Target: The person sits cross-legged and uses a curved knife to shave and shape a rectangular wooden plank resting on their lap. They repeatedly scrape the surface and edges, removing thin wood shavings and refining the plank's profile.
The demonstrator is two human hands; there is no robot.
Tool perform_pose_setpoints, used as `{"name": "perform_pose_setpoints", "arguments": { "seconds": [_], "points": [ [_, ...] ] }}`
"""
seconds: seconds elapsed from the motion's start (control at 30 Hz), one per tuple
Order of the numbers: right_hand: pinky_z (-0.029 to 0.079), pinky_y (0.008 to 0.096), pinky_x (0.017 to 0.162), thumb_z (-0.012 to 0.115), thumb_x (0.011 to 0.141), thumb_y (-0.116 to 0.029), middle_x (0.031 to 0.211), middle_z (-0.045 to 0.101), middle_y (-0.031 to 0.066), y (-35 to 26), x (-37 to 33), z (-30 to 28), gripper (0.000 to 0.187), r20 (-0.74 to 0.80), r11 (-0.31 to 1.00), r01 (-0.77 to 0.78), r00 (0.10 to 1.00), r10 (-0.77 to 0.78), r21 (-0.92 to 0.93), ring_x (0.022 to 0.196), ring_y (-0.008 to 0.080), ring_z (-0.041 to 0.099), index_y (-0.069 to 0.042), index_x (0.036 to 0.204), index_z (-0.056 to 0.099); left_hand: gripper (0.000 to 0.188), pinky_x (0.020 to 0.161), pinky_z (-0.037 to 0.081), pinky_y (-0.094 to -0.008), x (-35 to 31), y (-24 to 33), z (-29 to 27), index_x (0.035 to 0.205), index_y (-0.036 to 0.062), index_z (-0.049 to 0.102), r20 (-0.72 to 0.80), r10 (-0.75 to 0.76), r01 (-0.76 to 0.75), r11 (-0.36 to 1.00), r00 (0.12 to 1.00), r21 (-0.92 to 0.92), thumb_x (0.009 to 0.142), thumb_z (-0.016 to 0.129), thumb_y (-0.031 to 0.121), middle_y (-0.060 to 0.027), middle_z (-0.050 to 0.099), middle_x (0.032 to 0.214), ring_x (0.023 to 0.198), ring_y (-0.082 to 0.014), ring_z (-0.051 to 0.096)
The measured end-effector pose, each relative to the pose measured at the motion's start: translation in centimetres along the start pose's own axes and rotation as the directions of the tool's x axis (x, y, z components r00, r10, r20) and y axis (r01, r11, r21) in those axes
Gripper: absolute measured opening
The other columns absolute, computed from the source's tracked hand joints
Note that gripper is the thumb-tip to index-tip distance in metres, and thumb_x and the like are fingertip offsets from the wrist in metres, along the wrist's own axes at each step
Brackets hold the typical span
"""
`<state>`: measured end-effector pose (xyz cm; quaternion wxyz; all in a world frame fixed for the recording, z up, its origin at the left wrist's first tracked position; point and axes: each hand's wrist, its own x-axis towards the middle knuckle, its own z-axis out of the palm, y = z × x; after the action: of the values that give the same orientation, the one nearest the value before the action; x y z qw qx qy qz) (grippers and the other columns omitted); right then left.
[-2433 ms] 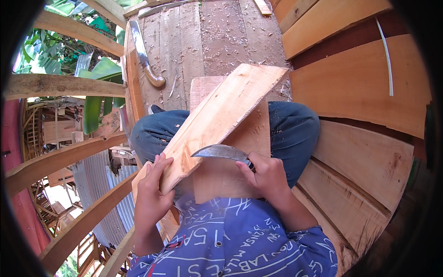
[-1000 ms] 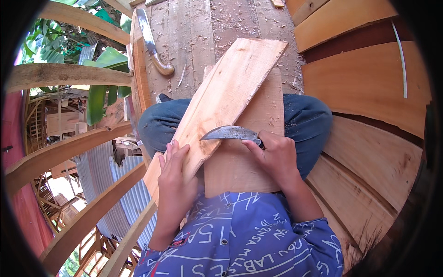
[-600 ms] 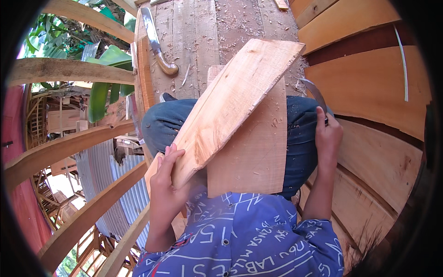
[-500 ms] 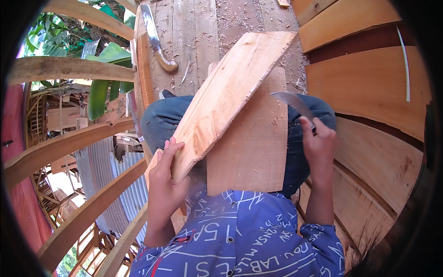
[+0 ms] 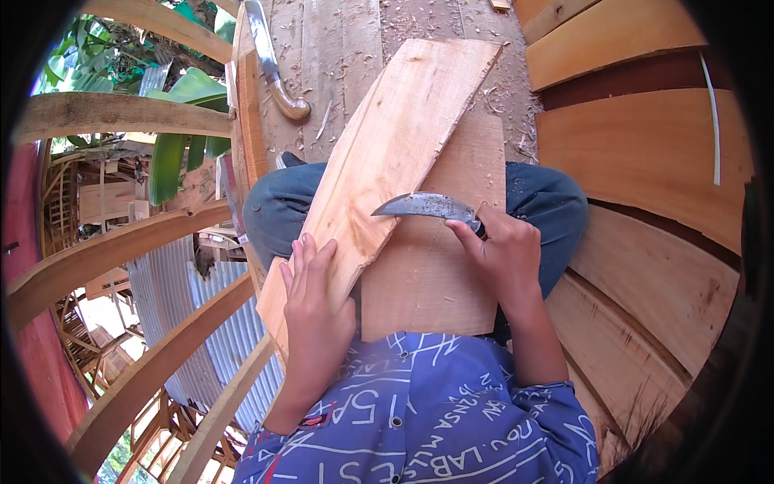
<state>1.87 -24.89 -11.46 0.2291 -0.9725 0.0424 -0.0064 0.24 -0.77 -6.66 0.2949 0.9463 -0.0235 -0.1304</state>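
Observation:
A long pale wooden plank [image 5: 395,137] with rough edges lies slantwise over my lap, its far end to the right. My left hand [image 5: 316,302] grips its near end, fingers over the top face; the thumb is hidden. In my right hand [image 5: 509,248] is a curved knife [image 5: 423,204], closed round the dark handle. The blade points left and overlaps the plank's right edge; whether it touches the wood I cannot tell. Under the plank, a second flat board [image 5: 435,278] rests across my thighs.
A large wooden-handled knife [image 5: 274,68] lies on the shaving-strewn plank floor [image 5: 363,48], far left. A wooden railing [image 5: 121,262] runs along the left. Wide boards [image 5: 637,137] stand along the right, near my right knee [image 5: 556,198].
My right hand has swung the curved knife leftward from beside my right knee to over the plank's edge. The plank has shifted slightly left, and my left fingers lie farther over its face.

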Motion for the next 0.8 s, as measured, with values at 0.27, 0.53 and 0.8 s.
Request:
{"name": "perform_pose_setpoints", "arguments": {
  "seconds": [0.27, 0.53, 0.8],
  "points": [
    [0.041, 0.0432, 0.053, 0.057, 0.096, -0.043, 0.063, 0.056, 0.0248, 8.4, 3.7, -2.5, 0.054, -0.135, 0.828, -0.525, 0.822, 0.554, 0.197, 0.054, 0.0399, 0.052, 0.007, 0.074, 0.06, 0.066, 0.117, 0.017, -0.054, -0.3, -0.8, -0.6, 0.131, 0.0023, 0.05, 0.005, -0.025, 0.026, 0.997, 1.0, -0.07, 0.067, 0.055, -0.01, -0.0303, 0.037, 0.146, 0.141, -0.0454, 0.029],
    [0.047, 0.0411, 0.046, 0.067, 0.086, -0.048, 0.053, 0.056, 0.0138, -1.0, -0.3, 0.6, 0.049, -0.019, 0.998, -0.002, 1.0, 0.003, 0.06, 0.05, 0.0331, 0.061, -0.007, 0.062, 0.058, 0.066, 0.117, 0.016, -0.0552, 0.0, -0.3, -0.2, 0.131, 0.0025, 0.05, 0.009, -0.016, 0.016, 1.0, 1.0, -0.017, 0.066, 0.056, -0.01, -0.0301, 0.036, 0.147, 0.141, -0.0454, 0.027],
    [0.042, 0.0388, 0.043, 0.07, 0.08, -0.054, 0.05, 0.052, 0.011, 0.3, 1.4, 1.0, 0.054, -0.066, 0.997, 0.065, 0.996, -0.067, -0.028, 0.046, 0.0303, 0.056, -0.008, 0.059, 0.051, 0.068, 0.116, 0.015, -0.0565, 0.1, -0.2, 0.3, 0.134, 0.0039, 0.049, 0.01, 0.002, -0.002, 1.0, 1.0, -0.008, 0.068, 0.058, -0.008, -0.0294, 0.034, 0.149, 0.142, -0.0457, 0.025]
  ]
}}
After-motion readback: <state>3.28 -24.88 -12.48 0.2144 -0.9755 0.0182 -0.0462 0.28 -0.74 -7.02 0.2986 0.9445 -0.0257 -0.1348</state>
